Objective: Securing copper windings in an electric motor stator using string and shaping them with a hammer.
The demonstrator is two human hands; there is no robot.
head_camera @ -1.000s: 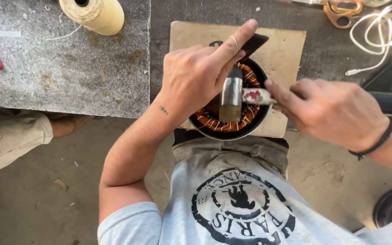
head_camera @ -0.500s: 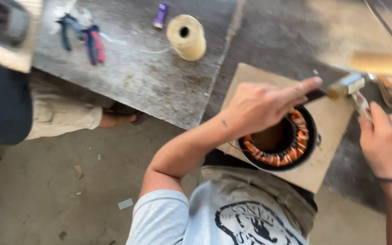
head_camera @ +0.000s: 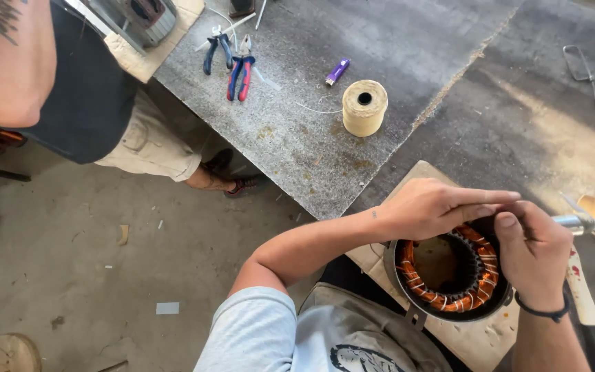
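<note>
- Two hands meet over a round motor stator (head_camera: 449,275) with copper windings, standing on a cardboard sheet (head_camera: 480,341) on the grey surface (head_camera: 394,62).
- Left hand (head_camera: 435,207) lies flat across its rim, fingers extended, grasping nothing.
- Right hand (head_camera: 535,251) curls onto the rim; its grip cannot be told.
- Cream twine spool (head_camera: 364,107) stands well apart.
- Small purple lighter (head_camera: 337,71) lies beyond the spool.

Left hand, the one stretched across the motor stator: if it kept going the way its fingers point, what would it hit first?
Probably the hammer head just past the left hand; depth is unclear.
</note>
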